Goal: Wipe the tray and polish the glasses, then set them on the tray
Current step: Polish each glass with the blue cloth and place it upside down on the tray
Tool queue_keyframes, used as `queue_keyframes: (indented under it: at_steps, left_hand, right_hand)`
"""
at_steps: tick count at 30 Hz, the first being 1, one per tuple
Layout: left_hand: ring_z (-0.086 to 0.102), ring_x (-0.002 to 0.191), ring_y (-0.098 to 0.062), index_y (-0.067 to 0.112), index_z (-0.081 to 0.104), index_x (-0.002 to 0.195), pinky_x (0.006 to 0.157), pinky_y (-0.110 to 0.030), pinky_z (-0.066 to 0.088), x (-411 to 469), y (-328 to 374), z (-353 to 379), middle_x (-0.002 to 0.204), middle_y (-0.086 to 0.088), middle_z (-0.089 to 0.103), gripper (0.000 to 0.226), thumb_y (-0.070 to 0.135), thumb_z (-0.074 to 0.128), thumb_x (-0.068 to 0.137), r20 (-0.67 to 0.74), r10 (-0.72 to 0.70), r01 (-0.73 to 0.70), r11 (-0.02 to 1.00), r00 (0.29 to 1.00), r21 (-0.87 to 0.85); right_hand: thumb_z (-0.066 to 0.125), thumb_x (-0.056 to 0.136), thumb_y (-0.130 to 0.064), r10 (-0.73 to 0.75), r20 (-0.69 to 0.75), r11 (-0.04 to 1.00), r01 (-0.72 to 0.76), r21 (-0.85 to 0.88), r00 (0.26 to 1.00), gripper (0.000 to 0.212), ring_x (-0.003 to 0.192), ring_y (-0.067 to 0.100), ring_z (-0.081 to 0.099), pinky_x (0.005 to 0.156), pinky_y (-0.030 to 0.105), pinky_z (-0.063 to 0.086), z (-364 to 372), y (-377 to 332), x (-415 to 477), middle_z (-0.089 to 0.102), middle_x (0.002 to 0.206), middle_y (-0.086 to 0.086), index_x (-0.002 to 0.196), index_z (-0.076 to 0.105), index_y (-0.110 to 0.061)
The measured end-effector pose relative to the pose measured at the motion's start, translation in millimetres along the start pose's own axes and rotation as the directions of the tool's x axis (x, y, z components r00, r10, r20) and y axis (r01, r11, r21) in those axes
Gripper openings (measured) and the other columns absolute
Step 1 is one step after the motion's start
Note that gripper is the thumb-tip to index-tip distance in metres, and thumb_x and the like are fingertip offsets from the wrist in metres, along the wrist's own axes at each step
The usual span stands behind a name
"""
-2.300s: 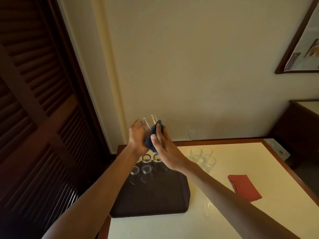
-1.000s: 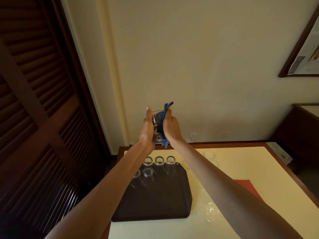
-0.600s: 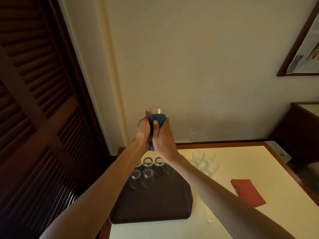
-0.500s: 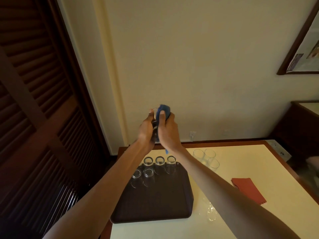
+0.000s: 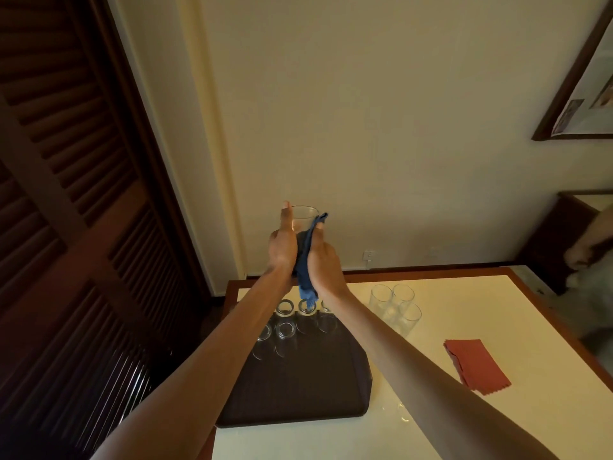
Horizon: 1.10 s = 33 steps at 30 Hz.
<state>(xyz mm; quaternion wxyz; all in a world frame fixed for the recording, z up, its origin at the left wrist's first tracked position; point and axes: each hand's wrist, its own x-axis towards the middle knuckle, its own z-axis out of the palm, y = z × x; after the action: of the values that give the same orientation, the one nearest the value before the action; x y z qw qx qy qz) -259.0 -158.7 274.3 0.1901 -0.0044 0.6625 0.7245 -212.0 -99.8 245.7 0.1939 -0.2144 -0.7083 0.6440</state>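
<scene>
Raised above the table's far left corner is a clear glass [image 5: 303, 216], upright, with my left hand [image 5: 282, 244] gripping its left side, thumb up along the wall. My right hand [image 5: 323, 260] holds a blue cloth [image 5: 304, 270] against the glass's right side; a tail of cloth hangs below. Beneath them lies the dark brown tray [image 5: 298, 386] with several upturned glasses [image 5: 286, 327] at its far end. Three more glasses [image 5: 394, 305] stand upright on the table, right of the tray.
A folded red cloth [image 5: 476, 365] lies on the cream table [image 5: 431, 410] to the right. Dark louvred doors [image 5: 66, 227] fill the left. A wall is close behind the table. A dark cabinet [image 5: 564, 234] and a blurred person's hand [image 5: 590, 247] are at the right edge.
My hands keep turning the cloth around the raised glass; my right hand has slid lower on it and more of the glass rim shows. The tray and the other glasses have not moved.
</scene>
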Motion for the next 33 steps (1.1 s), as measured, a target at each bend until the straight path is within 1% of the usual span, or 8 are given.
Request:
queue_keyframes:
  at_steps: [5, 8, 11, 17, 22, 24, 28, 33]
  left_hand:
    - [0.063, 0.084, -0.017, 0.019, 0.063, 0.085, 0.082, -0.032, 0.051, 1.4, 0.5, 1.6, 0.086, -0.002, 0.065, 0.055, 0.064, 0.038, 0.105, -0.015, 0.068, -0.068, 0.998, 0.998, -0.014]
    - [0.070, 0.100, -0.025, 0.014, 0.068, 0.096, 0.088, -0.036, 0.057, -1.2, 1.0, -0.3, 0.101, -0.009, 0.074, 0.053, 0.060, 0.043, 0.105, 0.063, -0.034, 0.042, 0.989, 0.997, -0.139]
    - [0.073, 0.102, -0.029, 0.012, 0.072, 0.110, 0.085, -0.040, 0.058, -4.9, -3.2, -1.3, 0.107, -0.014, 0.077, 0.061, 0.060, 0.035, 0.107, 0.150, -0.067, 0.092, 0.982, 0.986, -0.165]
    - [0.071, 0.113, -0.030, 0.019, 0.067, 0.135, 0.101, -0.051, 0.056, -12.3, -0.8, -0.9, 0.120, -0.013, 0.075, 0.082, 0.078, 0.023, 0.098, 0.189, -0.018, 0.044, 0.990, 0.982, -0.133]
    - [0.073, 0.098, -0.026, 0.018, 0.074, 0.109, 0.085, -0.041, 0.059, -14.6, 12.2, 1.2, 0.107, -0.011, 0.077, 0.076, 0.084, 0.042, 0.090, 0.084, 0.051, -0.048, 0.998, 0.995, -0.041]
    - [0.072, 0.102, -0.030, 0.015, 0.071, 0.121, 0.094, -0.046, 0.058, -8.4, 16.0, 1.7, 0.111, -0.012, 0.074, 0.095, 0.095, 0.045, 0.077, 0.020, 0.056, -0.056, 0.998, 0.998, -0.021]
    - [0.064, 0.111, -0.021, 0.016, 0.057, 0.138, 0.087, -0.032, 0.049, -1.8, 16.3, -1.6, 0.125, -0.004, 0.065, 0.080, 0.080, 0.037, 0.094, 0.001, 0.085, -0.085, 0.996, 0.996, -0.013]
    - [0.068, 0.119, -0.028, 0.009, 0.068, 0.129, 0.098, -0.038, 0.054, 3.5, 2.3, -8.3, 0.123, -0.018, 0.073, 0.070, 0.068, 0.039, 0.102, 0.223, 0.022, 0.023, 0.980, 0.975, -0.199]
  right_hand:
    - [0.034, 0.108, -0.041, -0.200, -0.028, 0.975, 0.196, -0.109, 0.979, 0.041, 0.061, 0.001, 0.063, 0.052, 0.015, 0.047, 5.8, 13.2, -15.4, 0.063, 0.082, 0.002, 0.117, 0.049, -0.004]
    - [0.041, 0.106, -0.040, -0.341, -0.089, 0.934, 0.326, -0.147, 0.936, 0.039, 0.082, 0.009, 0.067, 0.064, 0.022, 0.056, 5.7, 1.7, -9.7, 0.064, 0.101, 0.005, 0.130, 0.040, -0.009]
    - [0.041, 0.106, -0.042, -0.394, -0.164, 0.910, 0.359, -0.207, 0.904, 0.038, 0.072, 0.008, 0.064, 0.057, 0.020, 0.051, -1.1, -15.2, 4.8, 0.064, 0.094, 0.003, 0.123, 0.045, -0.009]
    - [0.028, 0.106, -0.053, -0.082, -0.170, 0.997, 0.080, -0.017, 0.982, 0.060, 0.065, 0.019, 0.066, 0.058, 0.028, 0.051, -6.0, -32.6, 20.9, 0.069, 0.078, 0.007, 0.101, 0.061, -0.003]
    - [0.019, 0.106, -0.056, 0.150, -0.051, 0.982, -0.142, 0.124, 0.987, 0.061, 0.083, 0.024, 0.069, 0.083, 0.038, 0.058, -3.3, -35.2, 14.3, 0.070, 0.087, 0.007, 0.089, 0.064, -0.018]
    - [0.019, 0.107, -0.054, 0.099, -0.056, 0.994, -0.096, 0.055, 0.994, 0.065, 0.076, 0.022, 0.068, 0.073, 0.033, 0.057, 0.6, -31.1, 5.6, 0.069, 0.082, 0.008, 0.086, 0.065, -0.013]
    - [0.028, 0.106, -0.051, -0.153, -0.071, 0.973, 0.137, -0.185, 0.986, 0.050, 0.074, 0.022, 0.068, 0.060, 0.029, 0.053, 11.7, -12.6, -10.9, 0.068, 0.090, 0.010, 0.112, 0.052, -0.007]
    - [0.037, 0.105, -0.046, -0.364, -0.089, 0.905, 0.330, -0.270, 0.927, 0.039, 0.076, 0.018, 0.068, 0.058, 0.025, 0.053, 1.6, -21.2, -2.6, 0.067, 0.098, 0.005, 0.123, 0.043, -0.011]
